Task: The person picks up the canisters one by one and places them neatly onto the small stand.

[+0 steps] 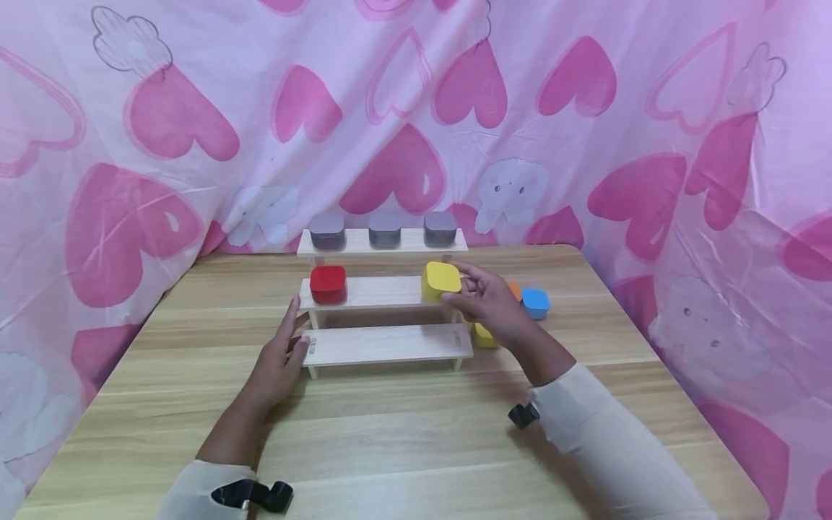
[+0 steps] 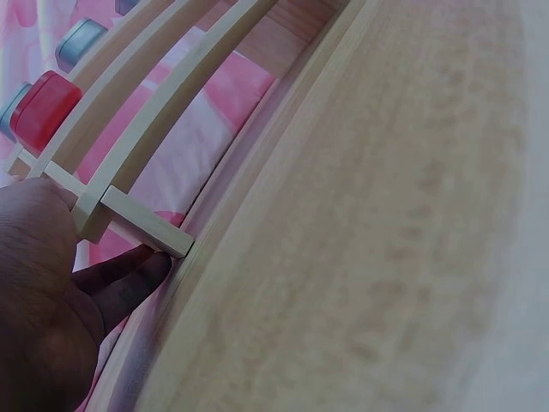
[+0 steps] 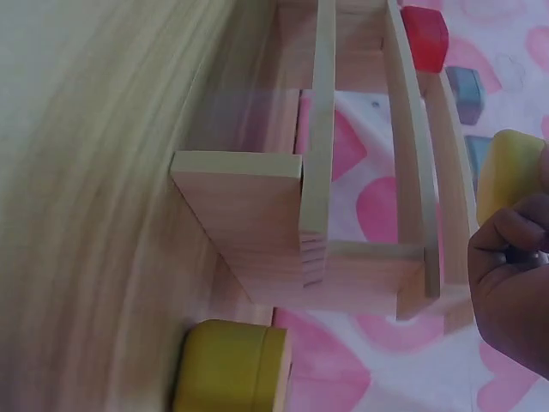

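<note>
I find my right hand [image 1: 490,300] pinching a yellow block [image 1: 442,280], my left hand [image 1: 276,365], fingers extended, touching the three-tier wooden rack [image 1: 386,345]; releasing off-centre could tip the block off.

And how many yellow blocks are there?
2: one yellow block pinched in the right hand, another yellow block on the table beside the rack. More could hide behind the hand.

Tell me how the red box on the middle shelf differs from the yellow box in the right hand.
Colour sets them apart: red box versus yellow box. The red box rests on the middle shelf, while the yellow box is pinched by the right hand. The red box sits at the shelf's left end; the yellow box is by its right end. Both have rounded corners and look similar in size.
</note>
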Tool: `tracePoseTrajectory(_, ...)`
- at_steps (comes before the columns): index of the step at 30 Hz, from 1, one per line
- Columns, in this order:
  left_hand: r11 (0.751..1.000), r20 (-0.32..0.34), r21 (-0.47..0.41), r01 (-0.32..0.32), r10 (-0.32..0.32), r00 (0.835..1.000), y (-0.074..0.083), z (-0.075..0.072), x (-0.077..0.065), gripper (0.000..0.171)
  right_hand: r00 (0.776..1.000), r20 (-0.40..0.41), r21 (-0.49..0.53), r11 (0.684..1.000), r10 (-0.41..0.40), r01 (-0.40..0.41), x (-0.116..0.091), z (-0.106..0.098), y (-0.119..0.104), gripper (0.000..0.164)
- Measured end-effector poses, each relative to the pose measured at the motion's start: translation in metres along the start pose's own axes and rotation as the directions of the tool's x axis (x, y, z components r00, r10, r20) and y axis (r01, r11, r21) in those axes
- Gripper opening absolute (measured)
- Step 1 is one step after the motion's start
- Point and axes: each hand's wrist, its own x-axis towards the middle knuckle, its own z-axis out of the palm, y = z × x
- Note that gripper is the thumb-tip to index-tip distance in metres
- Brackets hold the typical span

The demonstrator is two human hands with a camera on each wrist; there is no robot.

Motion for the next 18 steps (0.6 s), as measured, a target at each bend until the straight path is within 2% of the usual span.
tracePoseTrajectory(8, 1.0, -0.005, 0.007, -0.011, 0.012, 1.0, -0.002, 0.0, 0.0, 0.087, 0.998, 0.051, -0.109, 0.994, -0.021, 0.027, 0.013, 0.014, -0.011, 0.079)
tracePoseTrajectory(18, 1.0, -0.006, 0.007, -0.018, 0.018, 1.0, 0.0, -0.001, -0.001, 0.087, 0.981, 0.145, -0.264, 0.95, -0.132, 0.167, 0.034, 0.032, -0.022, 0.067)
